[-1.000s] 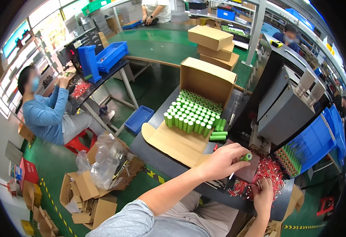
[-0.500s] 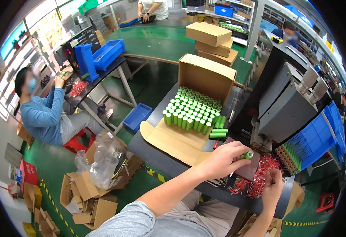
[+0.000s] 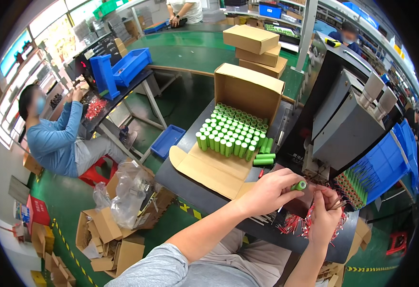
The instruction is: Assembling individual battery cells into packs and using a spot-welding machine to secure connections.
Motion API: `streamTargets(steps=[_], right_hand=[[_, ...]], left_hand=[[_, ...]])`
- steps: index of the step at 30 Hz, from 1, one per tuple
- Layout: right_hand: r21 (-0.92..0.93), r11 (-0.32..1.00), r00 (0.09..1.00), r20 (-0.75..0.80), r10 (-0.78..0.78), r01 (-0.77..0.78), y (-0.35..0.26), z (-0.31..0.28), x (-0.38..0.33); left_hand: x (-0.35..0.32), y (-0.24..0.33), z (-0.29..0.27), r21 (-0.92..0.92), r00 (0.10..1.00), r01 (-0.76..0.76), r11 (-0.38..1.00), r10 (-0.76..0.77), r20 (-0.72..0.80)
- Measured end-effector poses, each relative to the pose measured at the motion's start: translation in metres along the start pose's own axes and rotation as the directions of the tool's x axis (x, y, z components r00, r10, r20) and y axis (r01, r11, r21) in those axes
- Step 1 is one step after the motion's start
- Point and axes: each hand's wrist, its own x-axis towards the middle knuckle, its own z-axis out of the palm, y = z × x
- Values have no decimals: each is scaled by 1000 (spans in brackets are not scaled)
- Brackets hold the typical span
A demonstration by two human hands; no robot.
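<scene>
Green cell (image 3: 299, 185) lower rt of frame, held in L hand (image 3: 274, 191). R hand (image 3: 324, 217) bunched just beside, grip unclear, above red leads (image 3: 292, 224). Boxed cells (image 3: 228, 138) mid-frame look yet to do; wired cells (image 3: 355, 190) far rt prob. done.

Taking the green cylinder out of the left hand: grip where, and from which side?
Pinch the green cylinder near its exposed end, coming from the right. The left hand covers the rest, while that end pokes out of its grip, facing right. The round body would likely suit a pinch across opposite sides.
</scene>
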Motion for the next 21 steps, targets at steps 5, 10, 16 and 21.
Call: streamTargets(steps=[5,10,16,21], right_hand=[[-14,1000,997,-68,-24,23,12,9,4],[144,988,995,-79,69,-57,7,32,7],[190,980,998,-16,64,-60,2,26,6],[193,978,997,43,71,-78,5,24,3]], left_hand=[[2,5,0,-29,999,31,999,-30,18],[2,-1,-4,-41,994,109,993,-108,28],[8,2,-1,-4,995,93,996,-93,34],[6,2,2,1,993,113,994,-113,31]])
